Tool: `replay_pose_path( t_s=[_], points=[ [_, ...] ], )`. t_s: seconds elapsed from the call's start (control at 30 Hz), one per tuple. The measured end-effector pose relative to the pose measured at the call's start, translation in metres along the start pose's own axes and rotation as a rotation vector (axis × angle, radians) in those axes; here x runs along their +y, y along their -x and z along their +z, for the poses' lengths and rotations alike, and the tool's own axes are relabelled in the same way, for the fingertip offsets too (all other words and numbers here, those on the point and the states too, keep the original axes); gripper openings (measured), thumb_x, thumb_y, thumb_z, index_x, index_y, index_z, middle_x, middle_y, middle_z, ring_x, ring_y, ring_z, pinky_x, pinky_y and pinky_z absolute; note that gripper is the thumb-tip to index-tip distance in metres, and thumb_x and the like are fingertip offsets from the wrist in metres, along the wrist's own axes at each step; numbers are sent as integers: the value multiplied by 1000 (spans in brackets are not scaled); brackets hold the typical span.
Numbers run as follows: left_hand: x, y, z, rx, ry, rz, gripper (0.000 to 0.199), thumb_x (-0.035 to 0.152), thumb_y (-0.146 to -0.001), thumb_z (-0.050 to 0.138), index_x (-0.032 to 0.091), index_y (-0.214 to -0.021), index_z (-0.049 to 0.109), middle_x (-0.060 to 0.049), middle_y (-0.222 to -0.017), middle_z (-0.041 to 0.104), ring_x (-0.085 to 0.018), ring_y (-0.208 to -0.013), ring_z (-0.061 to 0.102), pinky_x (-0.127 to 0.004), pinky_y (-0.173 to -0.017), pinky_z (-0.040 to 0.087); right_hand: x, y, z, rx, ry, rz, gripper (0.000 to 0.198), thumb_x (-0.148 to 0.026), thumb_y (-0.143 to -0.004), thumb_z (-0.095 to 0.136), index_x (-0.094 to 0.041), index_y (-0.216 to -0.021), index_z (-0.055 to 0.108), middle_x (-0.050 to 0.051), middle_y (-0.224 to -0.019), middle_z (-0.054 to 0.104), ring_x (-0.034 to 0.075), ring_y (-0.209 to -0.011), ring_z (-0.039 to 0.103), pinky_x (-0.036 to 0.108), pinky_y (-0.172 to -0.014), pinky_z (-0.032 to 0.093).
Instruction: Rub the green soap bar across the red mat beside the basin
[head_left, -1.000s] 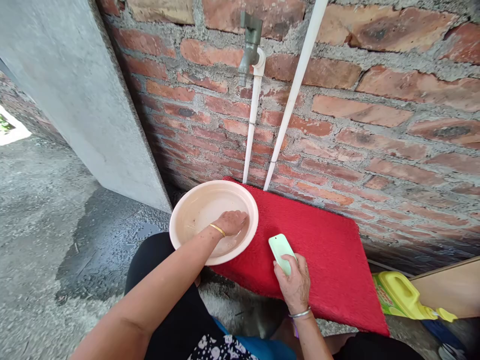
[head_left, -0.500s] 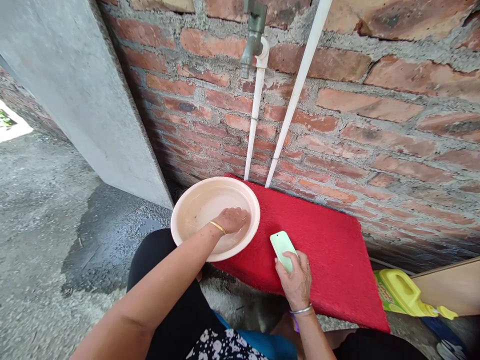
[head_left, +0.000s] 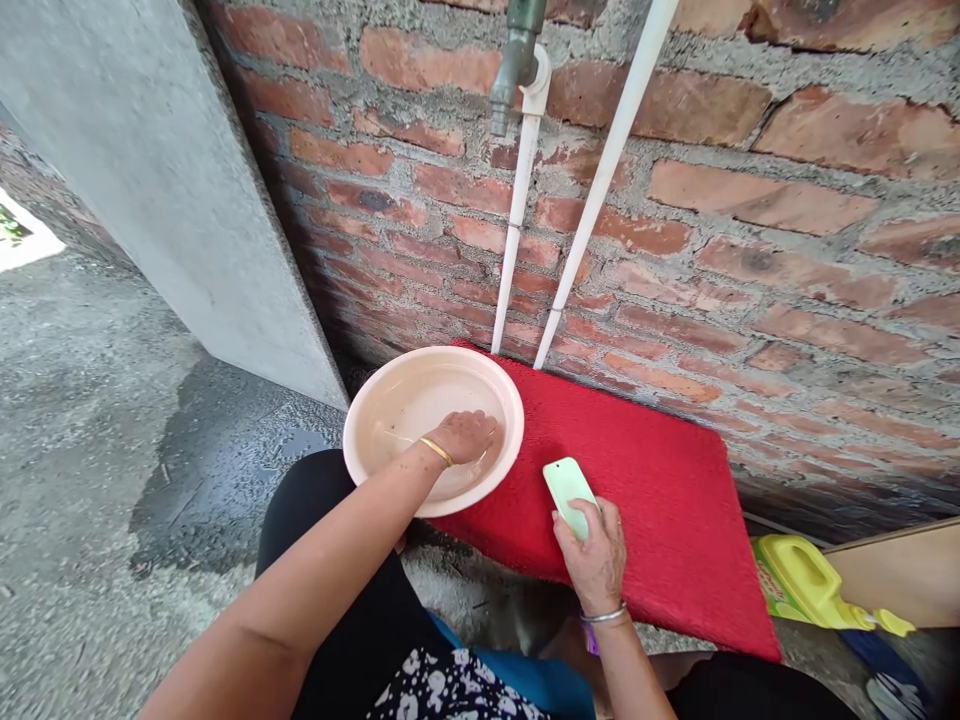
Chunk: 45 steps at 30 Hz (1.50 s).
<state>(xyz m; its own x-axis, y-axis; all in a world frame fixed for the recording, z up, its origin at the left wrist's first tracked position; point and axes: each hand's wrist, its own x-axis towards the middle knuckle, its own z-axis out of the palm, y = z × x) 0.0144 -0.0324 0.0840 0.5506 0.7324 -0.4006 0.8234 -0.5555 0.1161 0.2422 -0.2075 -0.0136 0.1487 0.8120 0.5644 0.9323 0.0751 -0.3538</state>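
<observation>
In the pale pink basin [head_left: 360, 455], my left hand [head_left: 465, 436] dips into the shallow water. Its fingers are loosely cupped, their tips partly under the surface, and I see nothing held in them. A gold bangle circles that wrist. My right hand [head_left: 594, 555] grips a pale green scrub brush [head_left: 566, 490], oblong with a small hole at its far end. The brush lies over a red cloth [head_left: 652, 500], back side up; its underside is hidden. The basin rests on the left end of this cloth.
Behind stands a brick wall [head_left: 450, 210] with a tap [head_left: 516, 70] and white pipes [head_left: 600, 190]. A grey slab [head_left: 217, 200] leans at the left, beside wet concrete [head_left: 202, 460]. A yellow jug [head_left: 806, 580] lies off the cloth's right end.
The view has shifted slightly. My left hand has moved a little in the basin water. The right hand keeps its grip on the brush in nearly the same place.
</observation>
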Motion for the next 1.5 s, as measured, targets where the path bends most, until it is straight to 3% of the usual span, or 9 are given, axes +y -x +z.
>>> replay_pose_path(
  t_s=[0.97, 1.5],
  points=[
    [-3, 0, 4, 26, 28, 7, 30, 33, -98, 42, 20, -121, 58, -15, -127, 63, -30, -117, 62, -46, -97, 49, -2, 0, 0, 1, -5, 26, 25, -46, -91, 58, -23, -96, 66, 8, -102, 56, 23, -94, 56, 37, -82, 47],
    [0, 9, -7, 9, 0, -12, 31, 29, -98, 43, 17, -123, 58, -17, -129, 62, -31, -117, 63, -46, -95, 50, -2, 0, -2, -7, 8, 13, 27, -47, -91, 58, -23, -97, 66, 8, -102, 56, 23, -93, 56, 37, -82, 47]
  ],
)
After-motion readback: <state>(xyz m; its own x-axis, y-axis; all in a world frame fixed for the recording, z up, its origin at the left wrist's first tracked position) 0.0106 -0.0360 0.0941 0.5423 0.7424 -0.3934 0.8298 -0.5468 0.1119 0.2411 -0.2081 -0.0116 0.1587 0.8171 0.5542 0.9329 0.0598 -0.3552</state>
